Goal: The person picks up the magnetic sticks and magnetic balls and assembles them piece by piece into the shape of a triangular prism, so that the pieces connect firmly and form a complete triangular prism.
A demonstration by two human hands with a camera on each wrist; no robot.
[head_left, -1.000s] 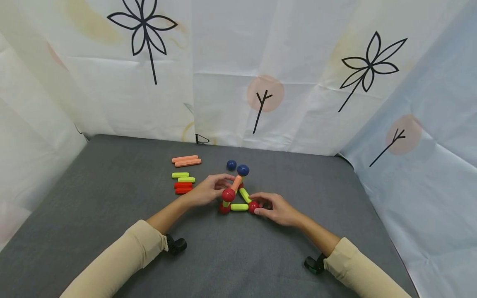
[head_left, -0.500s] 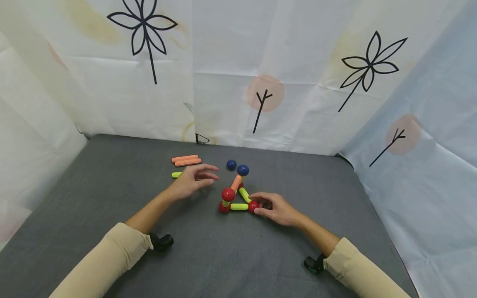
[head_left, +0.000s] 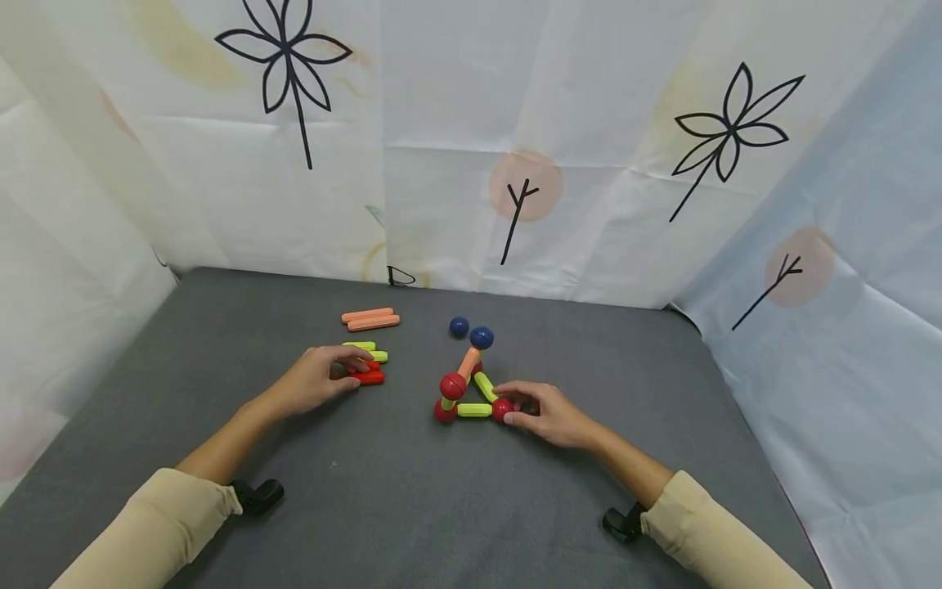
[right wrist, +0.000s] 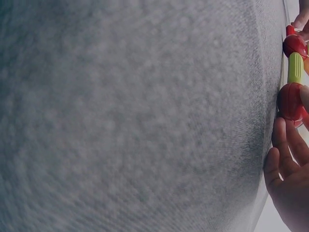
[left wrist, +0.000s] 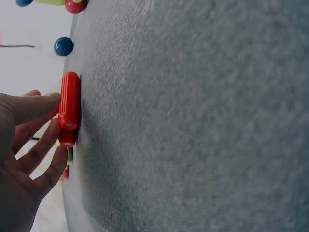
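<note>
My left hand (head_left: 316, 380) is at two red sticks lying side by side. Its thumb and fingers pinch the nearer red stick (left wrist: 70, 100); the other red stick (left wrist: 67, 137) lies partly hidden behind it. My right hand (head_left: 548, 413) holds a red ball (head_left: 502, 410) at the right corner of a built frame, thumb and fingertips on it. Lime sticks (head_left: 474, 410) join that ball to the frame's other low red balls. Higher up, an orange stick (head_left: 468, 362) links a red ball (head_left: 453, 386) with a blue ball (head_left: 482, 337).
Two lime sticks (head_left: 379, 357) lie just beyond the red ones, partly covered by my left hand. Two orange sticks (head_left: 373, 323) rest farther back. A loose blue ball (head_left: 459, 327) sits behind the frame. Patterned white cloth (head_left: 441, 164) hangs behind the grey tabletop (head_left: 412, 507).
My left hand has left the frame and moved left to the red sticks, touching them now. The right hand stays at the red ball.
</note>
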